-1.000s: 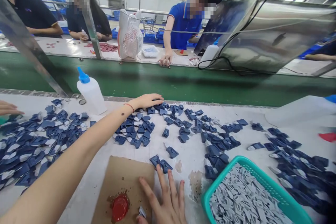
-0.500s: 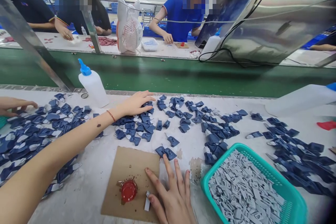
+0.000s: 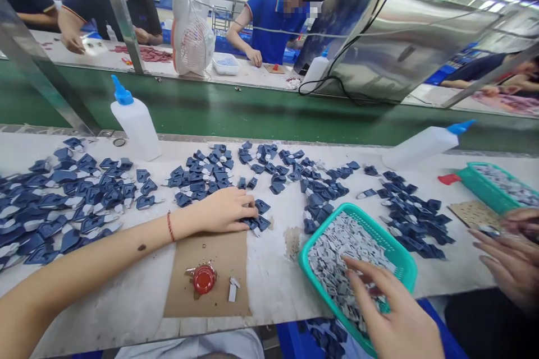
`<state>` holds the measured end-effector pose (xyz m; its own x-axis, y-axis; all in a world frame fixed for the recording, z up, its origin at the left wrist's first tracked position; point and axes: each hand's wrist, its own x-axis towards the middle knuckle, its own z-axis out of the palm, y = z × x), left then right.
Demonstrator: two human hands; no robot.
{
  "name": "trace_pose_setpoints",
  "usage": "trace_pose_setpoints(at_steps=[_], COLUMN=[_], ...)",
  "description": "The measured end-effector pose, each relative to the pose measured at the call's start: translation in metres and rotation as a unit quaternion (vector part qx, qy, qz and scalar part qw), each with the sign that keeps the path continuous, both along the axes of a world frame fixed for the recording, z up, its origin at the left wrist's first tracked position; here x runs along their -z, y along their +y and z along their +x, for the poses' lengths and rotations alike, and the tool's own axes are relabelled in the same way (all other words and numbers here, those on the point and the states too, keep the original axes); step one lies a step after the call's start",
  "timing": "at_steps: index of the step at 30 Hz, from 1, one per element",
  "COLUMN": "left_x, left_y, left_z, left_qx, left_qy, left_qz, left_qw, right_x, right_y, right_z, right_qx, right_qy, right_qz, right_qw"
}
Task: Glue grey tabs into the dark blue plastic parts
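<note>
My left hand [image 3: 227, 210] is over two or more navy blue plastic pieces [image 3: 261, 207] just beyond the cardboard sheet [image 3: 227, 247]. Its fingers are bent together and pressed on a piece, with the fingertips partly hidden. My right hand [image 3: 396, 314] reaches over the near side of the green basket [image 3: 406, 269]. Thumb and fingers are apart, their tips among small grey plastic pieces [image 3: 337, 252]. On the cardboard lie a red round cap [image 3: 204, 279] with wet-looking liquid around it and a small grey piece [image 3: 232, 291].
Navy pieces [image 3: 88, 190] lie in heaps left, middle and right. A white bottle with blue nozzle [image 3: 137, 129] stands at back left; another bottle [image 3: 421, 147] leans at right. A co-worker's hands [image 3: 501, 258] are at far right, near a second green basket [image 3: 484, 179].
My left hand has drawn back from the far heap to the navy pieces near the cardboard. My right hand has left the cardboard and moved right, into the basket. The view has shifted right.
</note>
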<state>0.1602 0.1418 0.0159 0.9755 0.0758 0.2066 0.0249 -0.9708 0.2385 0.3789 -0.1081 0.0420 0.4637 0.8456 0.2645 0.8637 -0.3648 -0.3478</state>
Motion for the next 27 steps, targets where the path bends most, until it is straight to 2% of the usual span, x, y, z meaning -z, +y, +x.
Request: trace_pose_setpoints(at_steps=[3,5,9,15,17,20,24,27], left_x=[0.0,0.0,-0.003,-0.017,-0.018,-0.011,0.016,0.033], left_y=[-0.002,-0.003,-0.003,-0.012,-0.017,-0.019,-0.015,-0.011], left_z=[-0.004,-0.008,-0.019,-0.054,-0.07,-0.091,-0.103,-0.1], left_qx=[-0.005,-0.009,-0.047,-0.164,-0.227,-0.34,-0.454,-0.488], left_qy=[-0.003,-0.008,-0.03,-0.069,-0.094,-0.161,-0.249,-0.3], left_qz=[0.001,-0.01,-0.058,-0.157,-0.217,-0.293,-0.292,-0.292], left_qw=[1.0,1.0,0.997,0.971,0.945,0.879,0.804,0.766], right_x=[0.005,0.009,0.012,0.018,0.021,0.024,0.029,0.031], right_y=[0.017,0.026,0.031,0.03,0.031,0.033,0.035,0.035], right_z=[0.009,0.007,0.001,0.004,0.009,0.019,0.031,0.035], right_qx=[-0.086,-0.112,-0.125,-0.133,-0.129,-0.147,-0.186,-0.214], right_qy=[0.024,0.016,0.002,0.045,0.061,0.07,0.035,0.012], right_qz=[-0.05,-0.07,-0.08,-0.062,-0.072,-0.098,-0.087,-0.074], right_qw=[0.995,0.991,0.989,0.988,0.987,0.982,0.978,0.974])
